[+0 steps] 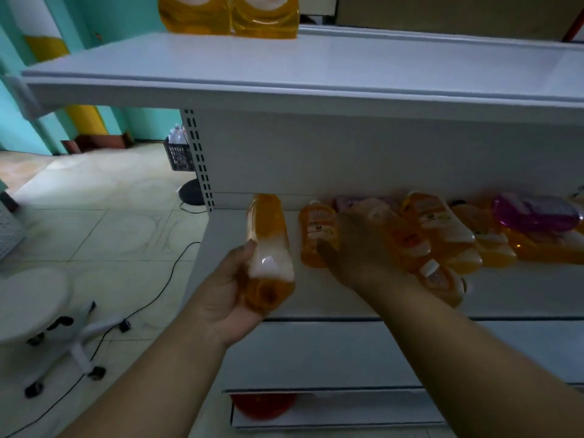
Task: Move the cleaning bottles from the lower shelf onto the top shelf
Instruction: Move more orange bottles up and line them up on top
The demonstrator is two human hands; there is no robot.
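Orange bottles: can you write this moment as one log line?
left hand: holds orange plastic bottle | right hand: reaching over lying orange bottles | white top shelf: two orange bottles standing

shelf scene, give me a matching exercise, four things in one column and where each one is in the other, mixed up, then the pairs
Things:
1. purple bottle
2. orange bottle with white label
3. two orange bottles standing upright
4. white stool

Places:
A. top shelf
B. floor at left
C. in the left hand
D. lower shelf, on the pile at right

Pairs: 1-D, 2-C, 3-A, 4-B
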